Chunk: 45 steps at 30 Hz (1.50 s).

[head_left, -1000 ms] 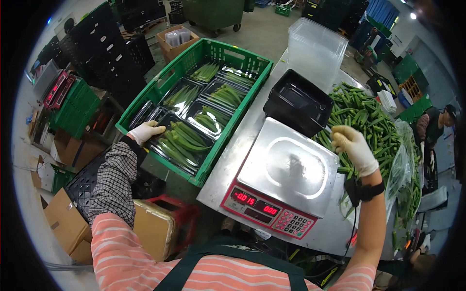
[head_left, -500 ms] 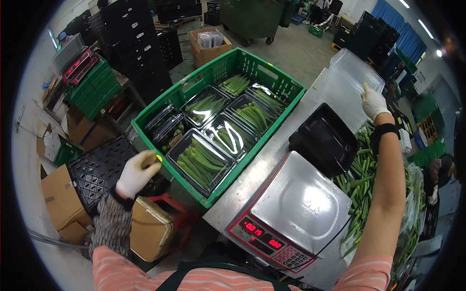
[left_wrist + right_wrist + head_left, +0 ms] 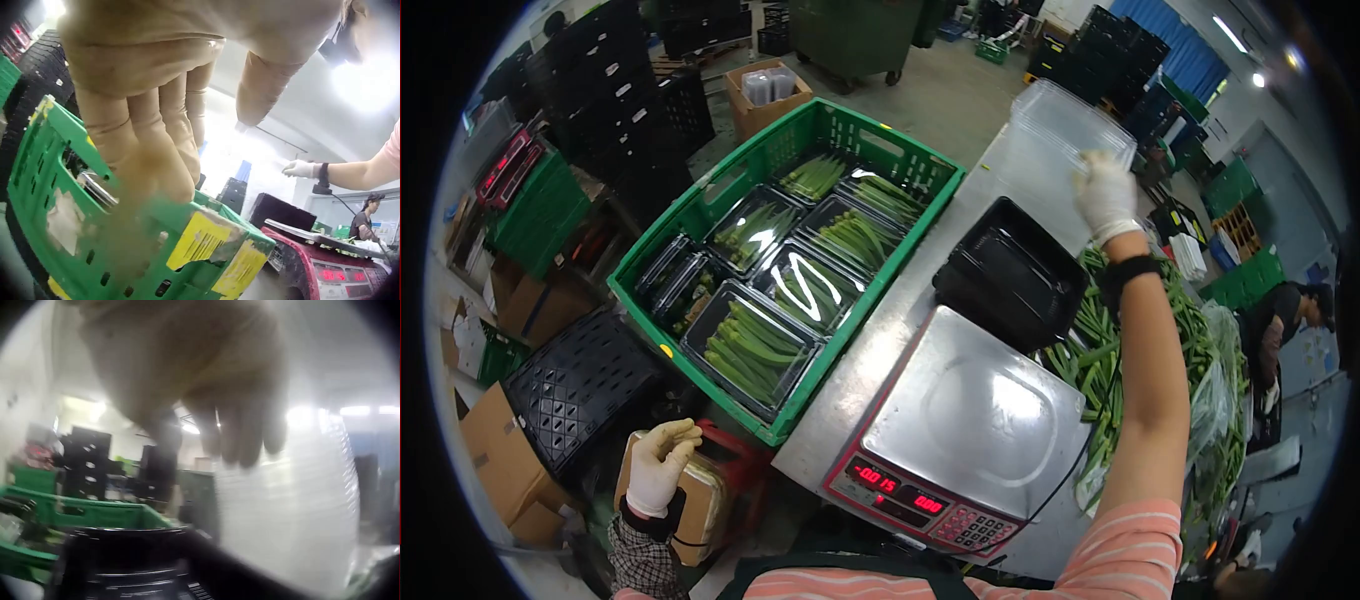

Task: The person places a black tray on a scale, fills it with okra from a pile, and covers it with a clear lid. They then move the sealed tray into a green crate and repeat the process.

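My gloved right hand (image 3: pixel 1107 198) is at the near side of a tall stack of clear plastic lids (image 3: pixel 1050 130). In the right wrist view its fingers (image 3: pixel 250 440) are extended and blurred, overlapping the top of the stack. Below that hand a black plastic tray (image 3: pixel 1010 270) sits tilted between the scale (image 3: pixel 975 400) and a heap of loose okra (image 3: pixel 1200 375). My gloved left hand (image 3: pixel 660 468) hangs beside the near corner of the green crate (image 3: pixel 878 298), fingers loosely bent around nothing. Inside the crate lie several lidded trays of okra (image 3: pixel 750 345).
The scale's red display (image 3: pixel 895 490) reads -0.015, and a thin cable crosses its right side. Cardboard boxes (image 3: pixel 500 430) and a black crate (image 3: pixel 575 385) stand at the left. Another person (image 3: pixel 1285 325) is at the far right.
My right hand has risen from beside the black tray to the lid stack. My left hand has come off the okra trays and dropped back below the crate. The head view has shifted.
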Each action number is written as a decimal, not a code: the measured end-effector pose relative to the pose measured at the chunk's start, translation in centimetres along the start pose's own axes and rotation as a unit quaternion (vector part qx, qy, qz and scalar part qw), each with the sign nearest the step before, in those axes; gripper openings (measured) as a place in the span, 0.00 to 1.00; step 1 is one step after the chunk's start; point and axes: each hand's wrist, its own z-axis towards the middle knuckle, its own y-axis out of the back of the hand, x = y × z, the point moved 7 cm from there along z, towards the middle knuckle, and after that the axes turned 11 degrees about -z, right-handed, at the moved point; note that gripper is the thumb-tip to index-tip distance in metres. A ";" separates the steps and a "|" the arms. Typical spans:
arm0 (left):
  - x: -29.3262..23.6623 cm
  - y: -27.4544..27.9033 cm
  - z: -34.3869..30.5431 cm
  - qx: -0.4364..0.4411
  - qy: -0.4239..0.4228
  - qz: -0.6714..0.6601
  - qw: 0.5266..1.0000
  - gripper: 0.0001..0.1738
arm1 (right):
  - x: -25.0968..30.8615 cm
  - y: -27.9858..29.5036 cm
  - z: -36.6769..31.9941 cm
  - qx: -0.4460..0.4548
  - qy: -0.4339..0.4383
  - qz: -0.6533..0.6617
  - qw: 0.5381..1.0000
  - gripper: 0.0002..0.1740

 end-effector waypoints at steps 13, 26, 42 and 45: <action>-2.6 -9.6 -0.3 0.169 0.018 -0.075 0.983 0.19 | 5.4 2.9 -13.0 0.345 0.067 0.104 0.930 0.18; -5.2 -26.4 -10.9 0.531 0.083 -0.032 0.843 0.17 | 7.5 15.6 -29.4 0.166 0.074 0.371 0.911 0.19; 2.6 -45.6 -21.1 0.467 0.318 -0.193 0.802 0.17 | -26.5 -8.7 -44.2 0.299 -0.314 0.230 0.871 0.16; 2.2 -49.3 -21.1 0.462 0.263 -0.221 0.818 0.17 | -29.1 -4.1 -43.7 0.154 -0.358 0.448 0.805 0.13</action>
